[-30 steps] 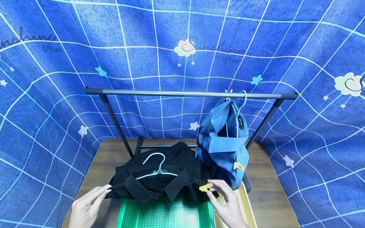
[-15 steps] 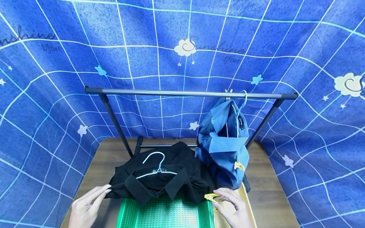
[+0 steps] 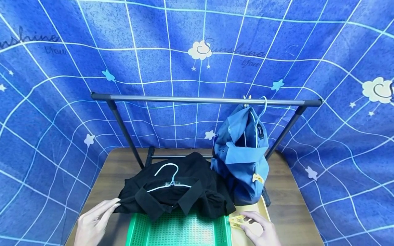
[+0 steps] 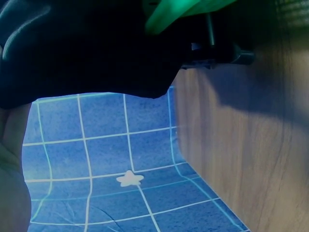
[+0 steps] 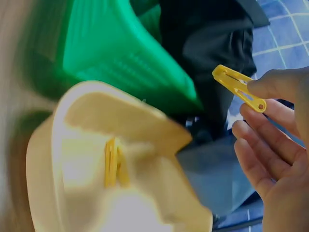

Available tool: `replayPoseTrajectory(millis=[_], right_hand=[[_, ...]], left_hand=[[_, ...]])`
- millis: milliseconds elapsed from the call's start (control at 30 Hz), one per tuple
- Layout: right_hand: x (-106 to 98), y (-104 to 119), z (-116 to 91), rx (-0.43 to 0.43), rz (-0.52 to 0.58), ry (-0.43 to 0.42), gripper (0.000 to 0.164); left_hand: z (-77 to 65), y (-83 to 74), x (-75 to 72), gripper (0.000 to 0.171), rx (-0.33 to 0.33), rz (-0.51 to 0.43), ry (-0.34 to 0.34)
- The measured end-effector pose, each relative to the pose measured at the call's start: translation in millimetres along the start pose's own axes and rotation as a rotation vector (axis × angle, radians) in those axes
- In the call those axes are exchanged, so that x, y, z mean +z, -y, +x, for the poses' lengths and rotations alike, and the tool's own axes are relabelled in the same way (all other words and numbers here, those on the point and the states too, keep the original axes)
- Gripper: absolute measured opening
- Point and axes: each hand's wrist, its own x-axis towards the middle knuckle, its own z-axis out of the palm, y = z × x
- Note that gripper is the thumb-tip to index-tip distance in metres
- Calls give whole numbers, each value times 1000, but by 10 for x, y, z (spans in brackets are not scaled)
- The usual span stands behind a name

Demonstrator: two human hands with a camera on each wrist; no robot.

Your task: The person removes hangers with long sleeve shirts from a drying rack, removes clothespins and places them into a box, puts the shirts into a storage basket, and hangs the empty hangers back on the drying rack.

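My left hand (image 3: 93,220) pinches the left shoulder edge of a black collared shirt (image 3: 212,205). A light blue wire hanger (image 3: 173,176) sits in the shirt's neck, its hook lying back over the cloth. Between thumb and fingers my right hand (image 3: 260,227) pinches a yellow clothespin (image 5: 239,89), held over a cream bin (image 5: 91,87). More yellow clothespins (image 5: 115,162) lie on the bin's floor. Dark cloth (image 4: 96,58) fills the upper part of the left wrist view, hiding the left fingertips.
A green basket (image 3: 226,235) stands under the shirt's front, left of the bin. Behind is a rack with a metal rail (image 3: 184,100). From its right part hangs a blue shirt (image 3: 246,155) with a yellow clothespin (image 3: 258,178) on it. A patterned blue curtain (image 3: 154,61) surrounds the table.
My right hand has moved away from the black shirt's right shoulder, down and right over the cream bin, with the yellow clothespin. My left hand has stayed in place on the shirt.
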Motion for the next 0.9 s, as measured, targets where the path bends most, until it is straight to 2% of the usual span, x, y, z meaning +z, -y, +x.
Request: replayPoseTrajectory(millis=[433,700,900], right_hand=[[-272,-157,-23,126,-142,9,54],[-236,-301,5,103,-173,41,52],[-176,-319,51,150,-192,98,45]], left_hand=[[20,33,6,26,16,-15,-2],[-1,31,5,23,20,-16,-7],[2,19,4,25,18,-17,-4]])
